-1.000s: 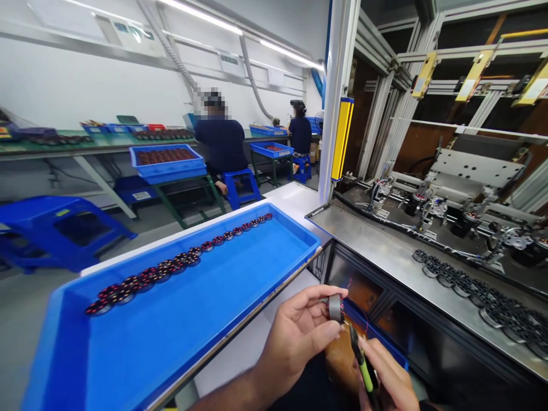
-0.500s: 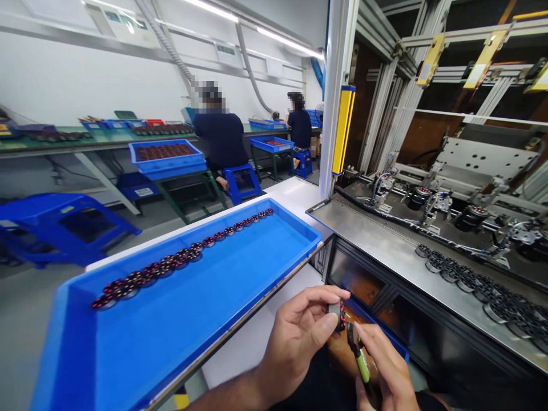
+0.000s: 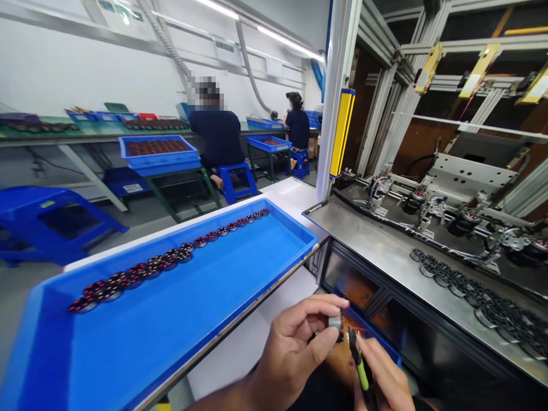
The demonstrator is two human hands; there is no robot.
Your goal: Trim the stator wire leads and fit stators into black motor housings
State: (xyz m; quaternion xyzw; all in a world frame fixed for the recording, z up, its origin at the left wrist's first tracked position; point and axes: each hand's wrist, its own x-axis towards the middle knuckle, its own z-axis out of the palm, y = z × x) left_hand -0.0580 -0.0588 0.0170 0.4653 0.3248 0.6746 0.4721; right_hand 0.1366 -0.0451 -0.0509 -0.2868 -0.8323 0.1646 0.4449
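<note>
My left hand [image 3: 295, 342] pinches a small motor stator [image 3: 335, 324], a round part with a grey metal ring and red-wound teeth, between thumb and fingers. Its wound side faces right, and a thin red wire loop shows by the fingertips. In my right hand [image 3: 381, 371] is a pair of nippers [image 3: 362, 368] with green and black handles, its dark jaws pointing up. The jaws stand close beside the stator; whether they touch it or a wire, I cannot tell. Below the hands lies a brown surface, partly hidden.
A blue tray [image 3: 162, 325] on my left holds a line of similar stators [image 3: 156, 261] along its far side. Dark ring parts [image 3: 458, 285] sit in rows on the metal bench [image 3: 377, 234] at right, before a winding machine. Two people [image 3: 216, 134] sit further back.
The view has shifted slightly. My left hand has turned the stator so that more of its metal ring and less of its red windings shows. The nippers stay close beside it.
</note>
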